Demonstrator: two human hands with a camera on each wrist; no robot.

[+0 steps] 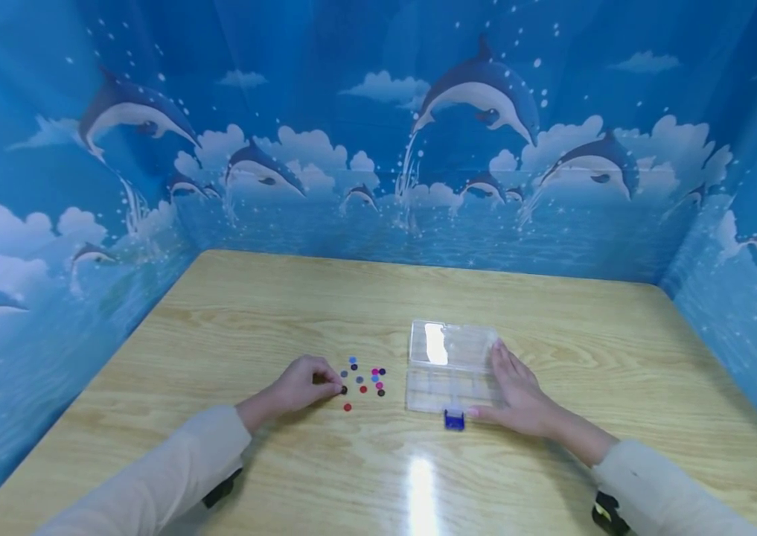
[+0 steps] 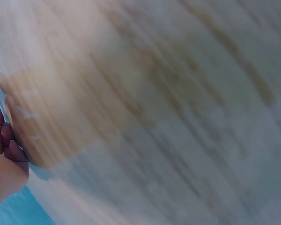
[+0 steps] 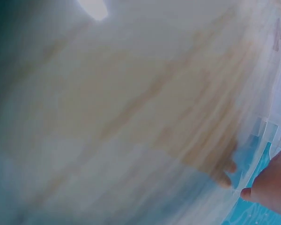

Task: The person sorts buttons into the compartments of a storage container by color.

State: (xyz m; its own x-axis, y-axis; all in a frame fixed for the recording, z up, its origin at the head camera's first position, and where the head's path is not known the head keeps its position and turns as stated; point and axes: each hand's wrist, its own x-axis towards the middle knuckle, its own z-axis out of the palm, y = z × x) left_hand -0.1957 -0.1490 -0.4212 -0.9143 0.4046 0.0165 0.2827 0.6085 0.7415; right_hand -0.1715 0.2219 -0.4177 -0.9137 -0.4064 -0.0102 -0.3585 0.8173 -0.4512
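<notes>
Small flat round discs, button-like, in red, pink, blue, grey and dark colours, lie in a loose cluster on the table. In the head view my left hand [image 1: 304,383] is at the cluster's left edge, its thumb and index fingertip pinching a dark disc [image 1: 344,390]. A clear plastic compartment box [image 1: 421,402] stands to the right with its lid [image 1: 458,346] laid back. My right hand [image 1: 519,394] rests along the box's right side, fingers stretched to the lid and thumb by the front edge. Beside that thumb is the box's blue latch [image 1: 455,420].
A red disc [image 1: 347,407] lies nearest the front of the cluster. The wood-grain table [image 1: 324,476] ends at a blue dolphin-print curtain [image 1: 365,134] at the back and sides. Both wrist views show mostly blurred tabletop.
</notes>
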